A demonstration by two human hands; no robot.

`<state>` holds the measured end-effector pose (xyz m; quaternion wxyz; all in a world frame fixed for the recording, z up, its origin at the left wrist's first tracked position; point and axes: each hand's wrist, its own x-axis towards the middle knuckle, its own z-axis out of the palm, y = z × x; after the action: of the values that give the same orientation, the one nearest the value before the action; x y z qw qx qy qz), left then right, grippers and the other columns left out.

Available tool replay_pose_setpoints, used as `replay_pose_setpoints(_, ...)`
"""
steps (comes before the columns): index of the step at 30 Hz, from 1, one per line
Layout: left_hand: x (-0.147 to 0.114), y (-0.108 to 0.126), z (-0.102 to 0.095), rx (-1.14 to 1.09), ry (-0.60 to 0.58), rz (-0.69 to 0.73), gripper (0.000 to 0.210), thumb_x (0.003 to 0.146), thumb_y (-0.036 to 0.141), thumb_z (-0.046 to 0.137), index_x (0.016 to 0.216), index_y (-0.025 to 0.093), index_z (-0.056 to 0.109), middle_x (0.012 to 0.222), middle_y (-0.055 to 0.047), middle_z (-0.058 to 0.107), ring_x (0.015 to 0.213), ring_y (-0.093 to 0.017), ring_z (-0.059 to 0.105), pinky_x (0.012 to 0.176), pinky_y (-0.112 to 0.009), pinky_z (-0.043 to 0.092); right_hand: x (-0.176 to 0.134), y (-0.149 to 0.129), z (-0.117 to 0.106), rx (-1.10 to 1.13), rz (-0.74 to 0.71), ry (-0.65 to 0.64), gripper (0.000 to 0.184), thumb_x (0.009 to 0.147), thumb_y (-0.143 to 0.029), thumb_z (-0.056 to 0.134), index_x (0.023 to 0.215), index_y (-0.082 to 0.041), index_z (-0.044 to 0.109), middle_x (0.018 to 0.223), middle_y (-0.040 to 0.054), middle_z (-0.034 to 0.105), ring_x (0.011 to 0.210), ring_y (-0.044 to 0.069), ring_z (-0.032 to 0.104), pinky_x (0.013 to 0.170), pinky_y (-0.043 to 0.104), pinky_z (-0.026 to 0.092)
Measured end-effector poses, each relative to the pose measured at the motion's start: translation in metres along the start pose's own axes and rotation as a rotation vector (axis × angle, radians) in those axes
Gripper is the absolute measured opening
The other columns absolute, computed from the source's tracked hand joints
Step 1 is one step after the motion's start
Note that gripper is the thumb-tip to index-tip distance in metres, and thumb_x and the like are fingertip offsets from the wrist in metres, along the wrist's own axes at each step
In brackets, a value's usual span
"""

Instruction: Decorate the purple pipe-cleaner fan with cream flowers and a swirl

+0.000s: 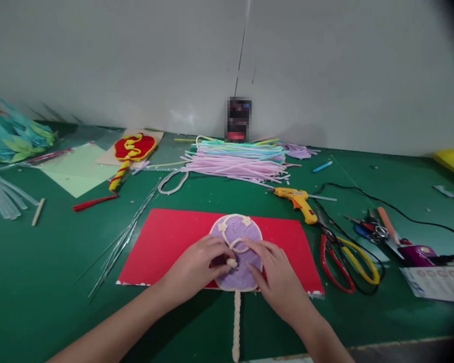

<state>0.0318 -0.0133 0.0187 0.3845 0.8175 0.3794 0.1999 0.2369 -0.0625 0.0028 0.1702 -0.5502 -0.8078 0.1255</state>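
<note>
A round purple fan (245, 275) made of fuzzy pipe cleaners, with a cream rim and a twisted cream handle, lies face up on a red sheet (166, 237). Two small cream flowers and a curling cream stem decorate its upper half. My left hand (202, 262) pinches a small cream flower (232, 263) over the fan's lower left part; whether the flower touches the surface, I cannot tell. My right hand (274, 264) rests on the fan's right side, fingertips at the curled stem and thumb near the lower right edge.
Pipe cleaners (238, 161) lie bundled behind the sheet, near a phone-like blurred object (239, 120). A yellow glue gun (297, 200), scissors (335, 252) and keys (374, 229) are on the right. Thin wires (128, 227) and a red-and-yellow fan (134, 147) lie left.
</note>
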Motion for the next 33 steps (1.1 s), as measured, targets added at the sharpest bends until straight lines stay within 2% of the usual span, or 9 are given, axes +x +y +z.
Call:
replay_pose_setpoints(4, 0.005, 0.002, -0.003, -0.086, -0.042, -0.138, 0.007, 0.077, 0.022, 0.060, 0.082, 0.020, 0.063, 0.083, 0.002, 0.067, 0.073, -0.011, 0.059, 0.064, -0.019, 0.044, -0.001, 0.001, 0.002, 0.049, 0.028, -0.015, 0.037, 0.090, -0.026, 0.038, 0.127, -0.023, 0.040, 0.121, 0.0078, 0.053, 0.111, 0.021, 0.046, 0.090, 0.038, 0.042)
replay_pose_setpoints(9, 0.012, 0.005, -0.007, -0.210, -0.081, -0.306, 0.007, 0.073, 0.018, 0.058, 0.076, 0.019, 0.065, 0.079, 0.002, 0.068, 0.073, -0.012, 0.061, 0.064, -0.018, 0.044, 0.000, 0.002, 0.004, 0.092, 0.042, 0.016, 0.035, 0.090, -0.024, 0.038, 0.125, -0.023, 0.043, 0.120, 0.0078, 0.054, 0.111, 0.021, 0.046, 0.091, 0.039, 0.042)
replay_pose_setpoints(16, 0.019, 0.003, -0.004, -0.313, -0.054, -0.381, 0.008, 0.074, 0.023, 0.058, 0.075, 0.017, 0.063, 0.071, 0.001, 0.062, 0.067, -0.012, 0.057, 0.058, -0.019, 0.041, 0.002, -0.005, 0.005, 0.219, 0.085, 0.112, 0.025, 0.090, -0.023, 0.038, 0.111, -0.024, 0.051, 0.114, 0.0075, 0.058, 0.108, 0.021, 0.049, 0.090, 0.039, 0.044)
replay_pose_setpoints(19, 0.018, -0.001, 0.001, -0.258, -0.011, -0.330, 0.005, 0.073, 0.020, 0.059, 0.073, 0.018, 0.063, 0.076, 0.000, 0.060, 0.071, -0.012, 0.056, 0.062, -0.020, 0.042, 0.001, -0.008, 0.007, 0.260, 0.118, 0.126, 0.022, 0.090, -0.024, 0.039, 0.108, -0.024, 0.051, 0.115, 0.0073, 0.057, 0.110, 0.021, 0.048, 0.092, 0.040, 0.043)
replay_pose_setpoints(22, 0.015, -0.005, 0.004, -0.171, 0.081, -0.181, 0.007, 0.073, 0.013, 0.059, 0.072, 0.018, 0.063, 0.094, -0.002, 0.056, 0.086, -0.014, 0.055, 0.075, -0.023, 0.044, 0.000, -0.010, 0.009, 0.268, 0.149, 0.138, 0.023, 0.090, -0.025, 0.040, 0.110, -0.023, 0.050, 0.113, 0.0079, 0.056, 0.109, 0.021, 0.048, 0.091, 0.040, 0.043)
replay_pose_setpoints(26, 0.013, -0.007, 0.006, -0.160, 0.076, -0.027, 0.009, 0.075, 0.011, 0.059, 0.073, 0.019, 0.063, 0.095, -0.003, 0.054, 0.091, -0.014, 0.054, 0.082, -0.026, 0.044, -0.001, -0.010, 0.011, 0.250, 0.179, 0.138, 0.025, 0.090, -0.024, 0.039, 0.112, -0.023, 0.049, 0.113, 0.0083, 0.055, 0.107, 0.021, 0.049, 0.091, 0.040, 0.043)
replay_pose_setpoints(30, 0.013, -0.007, 0.006, -0.131, 0.137, -0.005, 0.007, 0.075, 0.013, 0.061, 0.074, 0.019, 0.065, 0.100, -0.004, 0.052, 0.096, -0.016, 0.052, 0.083, -0.027, 0.043, 0.000, -0.010, 0.011, 0.231, 0.160, 0.149, 0.025, 0.089, -0.024, 0.039, 0.111, -0.023, 0.051, 0.112, 0.0088, 0.057, 0.107, 0.022, 0.050, 0.089, 0.040, 0.044)
replay_pose_setpoints(33, 0.014, -0.005, 0.006, -0.173, 0.123, -0.036, 0.005, 0.075, 0.013, 0.062, 0.074, 0.019, 0.063, 0.091, -0.003, 0.056, 0.089, -0.014, 0.054, 0.080, -0.025, 0.044, -0.001, -0.010, 0.011, 0.224, 0.155, 0.158, 0.024, 0.089, -0.024, 0.041, 0.111, -0.023, 0.052, 0.115, 0.0081, 0.057, 0.109, 0.022, 0.049, 0.090, 0.039, 0.043)
